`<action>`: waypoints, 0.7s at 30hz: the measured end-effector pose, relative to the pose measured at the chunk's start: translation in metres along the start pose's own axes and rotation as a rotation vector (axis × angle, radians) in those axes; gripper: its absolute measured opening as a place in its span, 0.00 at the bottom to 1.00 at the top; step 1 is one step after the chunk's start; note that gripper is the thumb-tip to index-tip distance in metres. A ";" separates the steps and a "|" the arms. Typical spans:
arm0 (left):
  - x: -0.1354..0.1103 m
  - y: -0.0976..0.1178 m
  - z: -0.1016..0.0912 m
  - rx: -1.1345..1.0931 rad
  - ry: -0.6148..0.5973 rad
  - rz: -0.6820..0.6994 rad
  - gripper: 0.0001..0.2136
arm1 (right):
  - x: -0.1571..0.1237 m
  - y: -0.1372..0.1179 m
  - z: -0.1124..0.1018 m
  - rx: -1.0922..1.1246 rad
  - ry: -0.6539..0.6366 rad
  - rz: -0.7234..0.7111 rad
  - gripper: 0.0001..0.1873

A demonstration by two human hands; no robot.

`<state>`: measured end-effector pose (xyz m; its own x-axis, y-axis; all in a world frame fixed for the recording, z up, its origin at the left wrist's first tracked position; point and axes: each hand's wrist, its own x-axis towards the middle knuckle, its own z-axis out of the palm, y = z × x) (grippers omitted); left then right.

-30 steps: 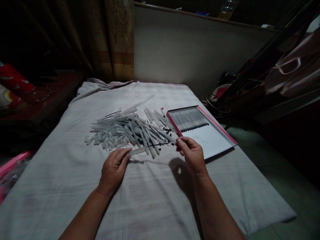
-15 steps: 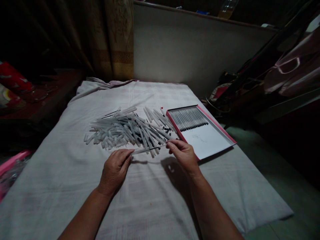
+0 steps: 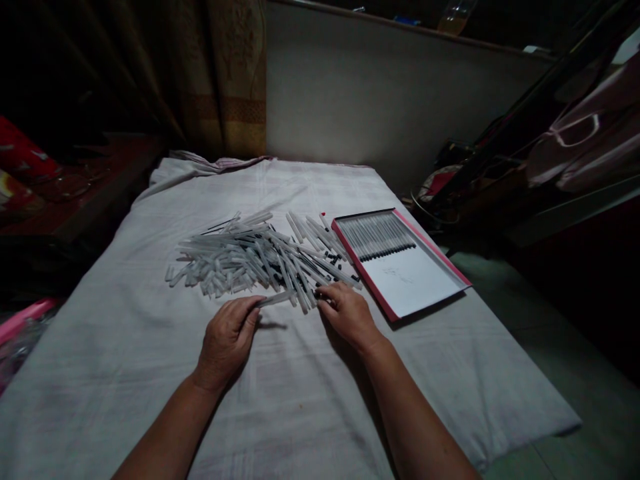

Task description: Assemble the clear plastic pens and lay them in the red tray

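A loose pile of clear pen barrels and thin black refills [image 3: 250, 260] lies in the middle of a white cloth [image 3: 280, 393]. My left hand [image 3: 227, 340] pinches one clear pen barrel [image 3: 274, 299] by its near end, at the pile's front edge. My right hand [image 3: 347, 313] sits at the pile's right front corner, fingers curled down onto the pieces there; what they grip is too small to make out. A red-edged flat box [image 3: 425, 283] to the right holds a neat row of finished pens [image 3: 377, 237] at its far end.
The cloth covers a low platform that ends at the right, with dark floor [image 3: 565, 347] beyond. A pale wall [image 3: 375, 100] and a curtain [image 3: 235, 80] stand behind. Pink plastic [image 3: 23, 317] shows at the left edge; bags and clutter [image 3: 560, 153] fill the right.
My right hand has moved left and down from beside the red-edged box onto the pile's right corner. My left hand stays put, still pinching the clear barrel.
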<state>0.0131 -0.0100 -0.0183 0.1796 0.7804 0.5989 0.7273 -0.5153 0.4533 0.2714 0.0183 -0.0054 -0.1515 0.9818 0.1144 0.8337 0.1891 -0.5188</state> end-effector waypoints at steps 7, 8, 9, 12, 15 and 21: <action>-0.002 -0.003 0.002 -0.007 -0.029 -0.007 0.10 | 0.001 -0.002 0.006 0.182 0.058 0.064 0.06; -0.002 -0.004 0.002 -0.010 -0.030 -0.006 0.10 | 0.001 -0.001 0.007 0.313 0.077 0.091 0.06; -0.003 -0.004 0.002 -0.014 -0.033 -0.003 0.10 | 0.000 0.000 0.008 0.469 0.082 0.121 0.06; -0.002 -0.003 0.001 -0.032 -0.054 0.005 0.10 | -0.004 -0.002 0.009 0.927 0.013 0.223 0.09; -0.001 0.000 0.000 -0.041 -0.077 0.022 0.10 | -0.007 -0.010 0.009 1.145 -0.073 0.300 0.13; 0.002 0.004 -0.002 -0.023 -0.087 0.094 0.11 | -0.009 -0.023 0.012 1.244 -0.138 0.322 0.13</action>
<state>0.0149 -0.0119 -0.0138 0.3038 0.7558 0.5800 0.6894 -0.5946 0.4137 0.2476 0.0054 -0.0046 -0.1528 0.9653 -0.2118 -0.1977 -0.2398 -0.9505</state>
